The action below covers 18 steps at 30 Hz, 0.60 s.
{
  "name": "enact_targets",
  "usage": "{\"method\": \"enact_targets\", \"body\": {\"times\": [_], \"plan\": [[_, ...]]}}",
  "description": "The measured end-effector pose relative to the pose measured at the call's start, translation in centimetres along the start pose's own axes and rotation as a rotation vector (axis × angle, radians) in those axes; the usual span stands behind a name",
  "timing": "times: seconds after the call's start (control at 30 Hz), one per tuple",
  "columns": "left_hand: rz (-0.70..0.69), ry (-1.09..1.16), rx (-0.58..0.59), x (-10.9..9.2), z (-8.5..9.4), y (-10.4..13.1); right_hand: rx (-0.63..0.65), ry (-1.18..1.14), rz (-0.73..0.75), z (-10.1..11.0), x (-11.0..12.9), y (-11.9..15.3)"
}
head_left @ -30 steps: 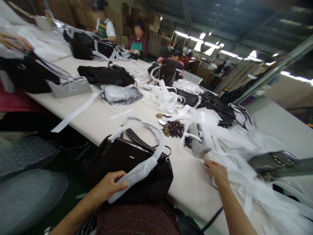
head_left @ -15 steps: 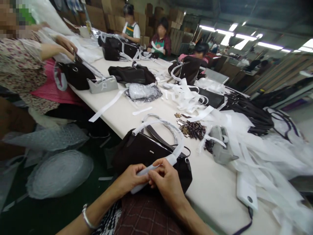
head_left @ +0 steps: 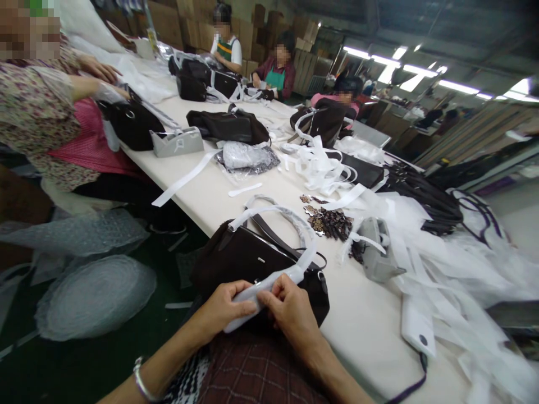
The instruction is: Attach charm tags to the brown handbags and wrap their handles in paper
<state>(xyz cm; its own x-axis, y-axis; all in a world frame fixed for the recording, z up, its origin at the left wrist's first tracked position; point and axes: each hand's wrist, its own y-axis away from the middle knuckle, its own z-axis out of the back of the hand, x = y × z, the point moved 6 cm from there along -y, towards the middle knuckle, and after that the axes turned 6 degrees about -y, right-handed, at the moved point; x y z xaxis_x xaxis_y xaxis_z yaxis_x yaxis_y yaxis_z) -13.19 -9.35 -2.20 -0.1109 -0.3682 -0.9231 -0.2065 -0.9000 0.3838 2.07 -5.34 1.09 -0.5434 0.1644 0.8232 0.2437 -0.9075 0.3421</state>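
A dark brown handbag [head_left: 236, 264] lies at the table's near edge, in front of my body. One of its handles is wrapped in white foam strip [head_left: 304, 259] and curves over the bag. My left hand [head_left: 229, 308] grips a loose length of white foam wrap, thumb on top. My right hand [head_left: 290, 306] pinches the same wrap just to the right, fingers curled. The fingertips of both hands are close together. What lies under the wrap is hidden.
Metal tags [head_left: 324, 219] lie beyond the bag, near a grey tape dispenser [head_left: 374, 252]. White strips [head_left: 425, 275] and a white phone-like device [head_left: 416, 325] lie at right. A co-worker [head_left: 46, 118] handles another bag [head_left: 135, 123] at left. A bubble-wrap roll [head_left: 96, 297] stands on the floor.
My right hand has shifted slightly up and right along the wrap, and more white wrap shows between my hands. The co-worker's hand at left has moved back from the bag.
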Motion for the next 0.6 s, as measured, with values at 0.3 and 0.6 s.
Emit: {"method": "enact_targets", "body": {"times": [0.3, 0.6], "plan": [[-0.142, -0.266, -0.021, -1.7, -0.7, 0.4, 0.257, 0.643, 0.495, 0.4, 1.8, 0.4], [-0.320, -0.609, -0.366, -3.6, 4.8, 0.6, -0.003, 0.384, 0.196, 8.5, 1.6, -0.1]]}}
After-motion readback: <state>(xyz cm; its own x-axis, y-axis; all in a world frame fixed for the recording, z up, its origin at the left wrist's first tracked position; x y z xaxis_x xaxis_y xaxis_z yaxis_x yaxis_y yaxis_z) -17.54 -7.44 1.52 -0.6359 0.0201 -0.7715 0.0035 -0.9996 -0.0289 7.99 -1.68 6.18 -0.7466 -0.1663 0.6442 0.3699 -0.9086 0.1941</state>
